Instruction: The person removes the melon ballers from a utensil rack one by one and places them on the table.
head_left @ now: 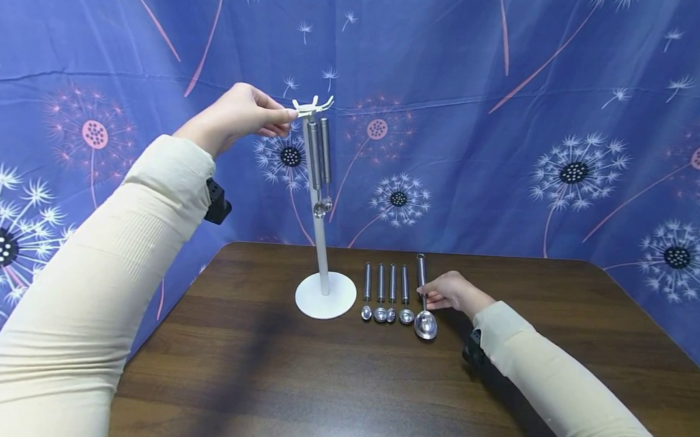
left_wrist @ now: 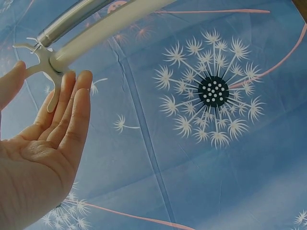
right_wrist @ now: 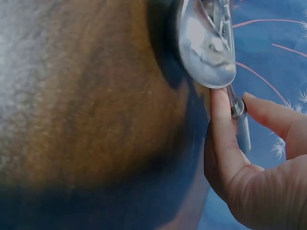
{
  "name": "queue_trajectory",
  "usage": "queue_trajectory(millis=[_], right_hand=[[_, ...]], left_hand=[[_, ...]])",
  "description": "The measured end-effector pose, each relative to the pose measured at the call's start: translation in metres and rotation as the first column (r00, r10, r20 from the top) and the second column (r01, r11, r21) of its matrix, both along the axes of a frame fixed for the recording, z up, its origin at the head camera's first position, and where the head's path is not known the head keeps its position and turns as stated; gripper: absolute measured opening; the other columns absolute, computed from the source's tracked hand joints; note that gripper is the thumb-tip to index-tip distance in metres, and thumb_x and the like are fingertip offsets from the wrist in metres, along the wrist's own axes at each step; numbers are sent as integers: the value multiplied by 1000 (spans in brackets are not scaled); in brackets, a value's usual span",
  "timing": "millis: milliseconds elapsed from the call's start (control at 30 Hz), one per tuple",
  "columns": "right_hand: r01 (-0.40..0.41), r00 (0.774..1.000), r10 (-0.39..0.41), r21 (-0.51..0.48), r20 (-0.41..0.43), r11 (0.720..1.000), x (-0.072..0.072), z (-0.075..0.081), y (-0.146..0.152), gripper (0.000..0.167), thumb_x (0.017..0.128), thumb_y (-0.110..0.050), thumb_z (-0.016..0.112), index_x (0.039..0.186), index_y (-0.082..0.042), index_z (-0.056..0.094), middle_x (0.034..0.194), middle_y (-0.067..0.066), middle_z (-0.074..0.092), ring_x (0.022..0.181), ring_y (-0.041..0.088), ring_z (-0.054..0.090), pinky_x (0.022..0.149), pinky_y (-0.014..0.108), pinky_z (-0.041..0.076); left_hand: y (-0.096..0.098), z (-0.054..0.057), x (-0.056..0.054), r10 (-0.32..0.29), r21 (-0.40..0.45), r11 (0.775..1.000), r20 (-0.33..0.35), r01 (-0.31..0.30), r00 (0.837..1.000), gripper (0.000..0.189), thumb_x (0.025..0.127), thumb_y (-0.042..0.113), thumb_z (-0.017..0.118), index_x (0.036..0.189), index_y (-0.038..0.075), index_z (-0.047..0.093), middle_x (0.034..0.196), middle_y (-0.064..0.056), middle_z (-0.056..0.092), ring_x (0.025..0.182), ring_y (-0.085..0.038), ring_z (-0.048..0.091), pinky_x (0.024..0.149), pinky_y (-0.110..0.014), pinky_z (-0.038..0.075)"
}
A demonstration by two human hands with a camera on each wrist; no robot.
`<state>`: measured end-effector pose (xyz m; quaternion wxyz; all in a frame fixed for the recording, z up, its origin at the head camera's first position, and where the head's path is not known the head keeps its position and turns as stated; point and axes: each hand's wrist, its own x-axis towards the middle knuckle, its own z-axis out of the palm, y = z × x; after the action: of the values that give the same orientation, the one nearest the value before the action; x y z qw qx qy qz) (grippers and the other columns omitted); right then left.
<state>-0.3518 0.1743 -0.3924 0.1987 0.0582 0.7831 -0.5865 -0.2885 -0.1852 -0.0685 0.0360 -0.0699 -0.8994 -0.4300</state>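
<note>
My left hand is raised at the top of a white hook stand, pinching one of its curved hooks between thumb and fingers. Two small metal spoons hang from the stand by their handles; their bowls dangle beside the pole. Low over the table, my right hand holds the handle of a large metal spoon, thumb and forefinger on either side of it. In the right wrist view, the big spoon's bowl shows just beyond the fingertips.
Left of the large spoon, several smaller metal spoons lie in a row, handles pointing away. The stand's round white base rests on the brown wooden table. A blue dandelion-print cloth hangs behind.
</note>
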Motion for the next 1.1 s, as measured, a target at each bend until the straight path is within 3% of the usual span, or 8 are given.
queue_trajectory(millis=[167, 800, 1100], right_hand=[[-23, 999, 23, -4, 34, 1000, 2, -6, -1, 11, 89, 0, 66, 87, 3, 55, 65, 4, 57, 55, 10, 62, 63, 23, 61], [-19, 999, 17, 70, 38, 997, 1, -9, -3, 14, 88, -2, 68, 88, 4, 55, 61, 3, 56, 52, 9, 60, 57, 21, 59], [-33, 999, 31, 87, 22, 996, 0, 0, 0, 21, 89, -5, 68, 96, 5, 50, 64, 3, 57, 54, 10, 60, 64, 27, 62]], left_hand=[[-1, -1, 0, 0, 24, 1000, -1, 0, 1000, 46, 91, 33, 68, 123, 0, 61, 72, 9, 69, 78, -4, 66, 73, -15, 54], [1, -1, 1, 13, -20, 1000, -3, -13, 1000, 51, 93, 36, 64, 129, 1, 59, 75, 12, 67, 89, -8, 65, 97, -28, 50], [0, 0, 0, 7, 3, 1000, -4, -7, 1000, 52, 92, 34, 65, 130, -1, 58, 75, 10, 68, 84, -6, 65, 84, -20, 52]])
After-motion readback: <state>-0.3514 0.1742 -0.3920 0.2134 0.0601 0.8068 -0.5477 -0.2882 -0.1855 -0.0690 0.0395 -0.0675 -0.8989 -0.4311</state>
